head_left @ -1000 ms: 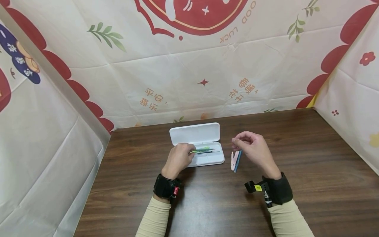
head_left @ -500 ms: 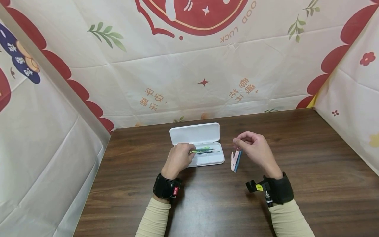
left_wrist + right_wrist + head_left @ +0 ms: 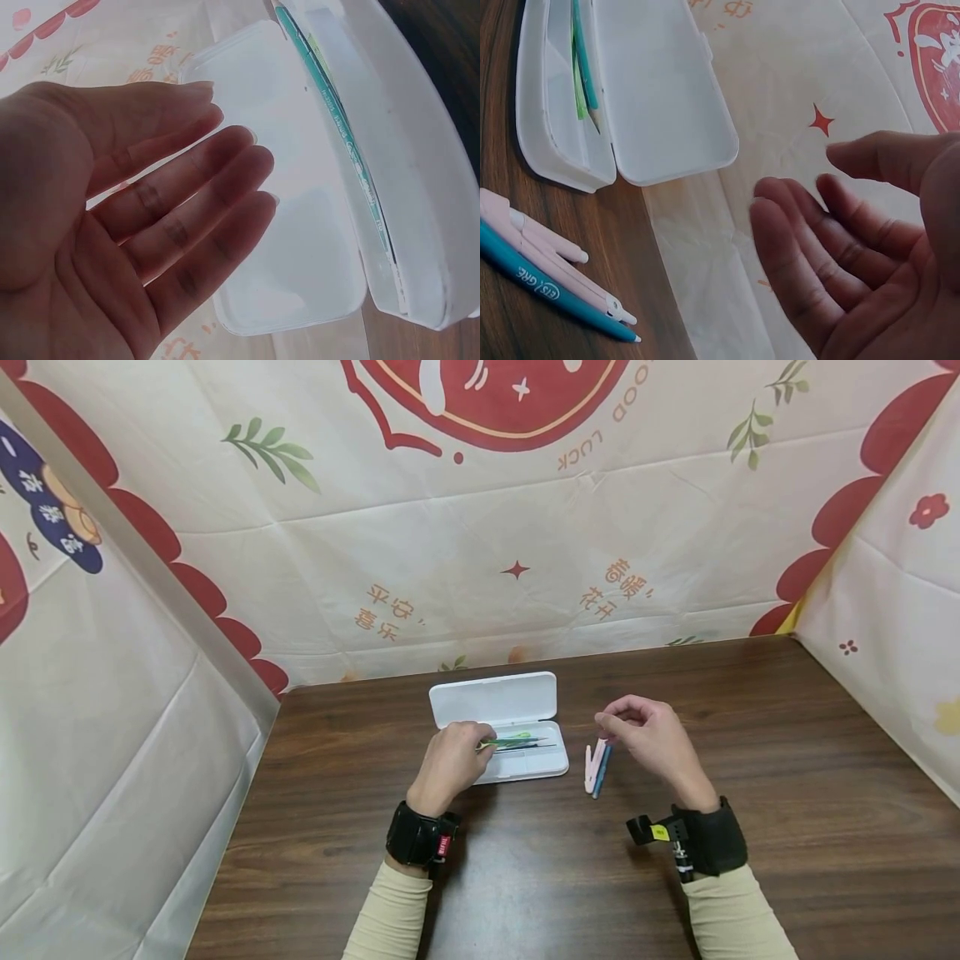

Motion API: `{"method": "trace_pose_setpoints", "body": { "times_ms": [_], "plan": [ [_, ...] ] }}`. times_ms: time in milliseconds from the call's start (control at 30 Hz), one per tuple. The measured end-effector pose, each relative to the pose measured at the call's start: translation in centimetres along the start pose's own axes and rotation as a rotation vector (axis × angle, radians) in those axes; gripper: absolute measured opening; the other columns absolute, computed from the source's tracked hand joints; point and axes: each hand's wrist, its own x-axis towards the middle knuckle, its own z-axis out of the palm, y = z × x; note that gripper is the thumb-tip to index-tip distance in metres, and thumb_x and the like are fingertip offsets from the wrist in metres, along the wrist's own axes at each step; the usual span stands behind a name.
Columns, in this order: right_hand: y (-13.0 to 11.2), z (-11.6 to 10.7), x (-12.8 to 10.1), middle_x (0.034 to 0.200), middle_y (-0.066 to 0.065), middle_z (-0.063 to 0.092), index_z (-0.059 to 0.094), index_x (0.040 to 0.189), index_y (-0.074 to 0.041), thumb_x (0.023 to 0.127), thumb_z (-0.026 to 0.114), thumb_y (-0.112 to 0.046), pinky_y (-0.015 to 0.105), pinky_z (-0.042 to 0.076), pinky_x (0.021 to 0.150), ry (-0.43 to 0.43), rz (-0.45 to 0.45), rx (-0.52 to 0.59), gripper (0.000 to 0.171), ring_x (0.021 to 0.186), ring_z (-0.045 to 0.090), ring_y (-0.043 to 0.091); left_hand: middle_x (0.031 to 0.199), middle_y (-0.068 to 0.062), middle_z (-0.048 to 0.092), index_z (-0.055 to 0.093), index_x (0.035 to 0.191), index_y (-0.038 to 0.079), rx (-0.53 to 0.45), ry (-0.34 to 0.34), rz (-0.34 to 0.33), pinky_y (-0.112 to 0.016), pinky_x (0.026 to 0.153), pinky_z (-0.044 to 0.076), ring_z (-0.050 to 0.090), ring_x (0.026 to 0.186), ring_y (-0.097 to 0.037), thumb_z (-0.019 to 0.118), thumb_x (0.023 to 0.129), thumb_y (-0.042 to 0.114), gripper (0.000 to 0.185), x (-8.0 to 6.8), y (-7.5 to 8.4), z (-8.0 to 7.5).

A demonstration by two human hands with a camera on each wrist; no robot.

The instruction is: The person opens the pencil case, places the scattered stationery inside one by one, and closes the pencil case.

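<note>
A white pencil case (image 3: 525, 762) lies open on the dark wooden table, its lid (image 3: 493, 698) folded back. Inside it lie a teal pencil (image 3: 339, 131) and a green item (image 3: 577, 94). My left hand (image 3: 450, 762) hovers at the case's left end with fingers nearly straight and holds nothing; the left wrist view shows its bare palm (image 3: 142, 225). My right hand (image 3: 647, 737) is raised to the right of the case, fingers loosely bent, palm bare (image 3: 862, 247). Below it, a pink pen (image 3: 592, 764) and a blue pen (image 3: 602, 767) lie side by side on the table.
Printed cloth screens (image 3: 480, 527) close off the back and both sides of the table (image 3: 525, 877). Both wrists wear black straps with cameras (image 3: 420, 839).
My right hand has drifted slightly right and down. The left hand, the case and the pens stay where they were.
</note>
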Motion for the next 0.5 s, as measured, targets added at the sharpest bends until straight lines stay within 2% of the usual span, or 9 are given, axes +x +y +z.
{"method": "trace_pose_setpoints", "body": {
  "times_ms": [200, 500],
  "plan": [
    [0.29, -0.21, 0.04, 0.095, 0.015, 0.073, 0.067, 0.106, -0.002, 0.098, 0.063, -0.026, 0.038, 0.057, 0.076, -0.065, 0.034, -0.035, 0.026, 0.084, 0.072, 0.026, 0.09, -0.001, 0.075, 0.078, 0.096, 0.01, -0.006, 0.006, 0.0, -0.031, 0.067, 0.053, 0.066, 0.078, -0.011, 0.073, 0.089, 0.012, 0.009, -0.05, -0.03, -0.1],
    [0.78, -0.57, 0.08, 0.094, 0.013, 0.072, 0.068, 0.106, -0.001, 0.099, 0.062, -0.019, 0.033, 0.055, 0.073, -0.101, 0.025, -0.079, 0.021, 0.083, 0.07, 0.027, 0.093, -0.001, 0.076, 0.078, 0.098, 0.01, -0.008, 0.015, -0.007, -0.031, 0.069, 0.053, 0.067, 0.081, -0.012, 0.073, 0.09, 0.014, 0.01, -0.13, 0.08, -0.32]
  ]
}}
